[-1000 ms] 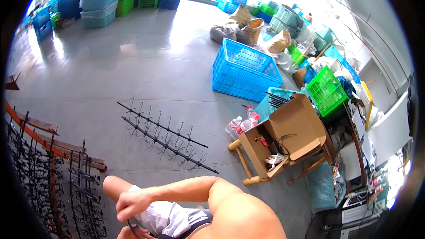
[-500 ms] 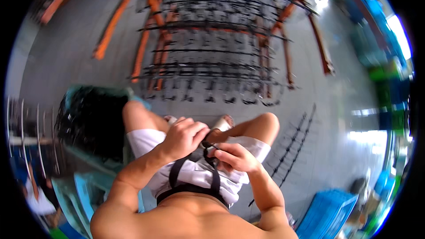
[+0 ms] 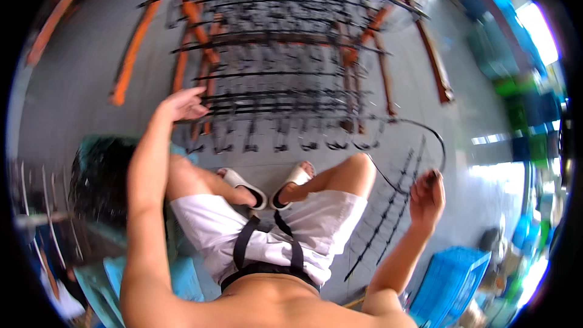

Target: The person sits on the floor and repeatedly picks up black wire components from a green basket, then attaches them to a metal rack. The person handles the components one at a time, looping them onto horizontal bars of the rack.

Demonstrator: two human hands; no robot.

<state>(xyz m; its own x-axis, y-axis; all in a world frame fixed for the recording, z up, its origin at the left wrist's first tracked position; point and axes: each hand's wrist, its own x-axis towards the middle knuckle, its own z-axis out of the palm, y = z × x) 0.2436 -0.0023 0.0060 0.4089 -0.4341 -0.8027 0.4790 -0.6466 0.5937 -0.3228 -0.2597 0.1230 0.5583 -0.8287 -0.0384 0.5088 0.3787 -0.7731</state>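
My left hand (image 3: 185,104) reaches forward to the left end of the rack's lower black bars. Its fingers look stretched out and apart; I cannot tell whether they touch a bar. Out to the right, my right hand (image 3: 427,199) is closed on a black cable (image 3: 443,149). The cable curves in a loop from near the lower right of the rack round to that hand. In front of me stands an orange-legged rack (image 3: 190,12) carrying many black bars (image 3: 273,74). From the lowest one hang several small dark hooked pieces (image 3: 280,146).
To my left, a green crate (image 3: 91,146) holds a heap of black material (image 3: 100,176). A teal plastic stool (image 3: 182,273) is behind it. Two black barbed rods (image 3: 382,218) lie on the floor at right, near a blue crate (image 3: 449,282).
My hands have moved apart from over my lap. The left has gone forward to the rack, the right out to the right with the black cable, now stretched into a wide loop.
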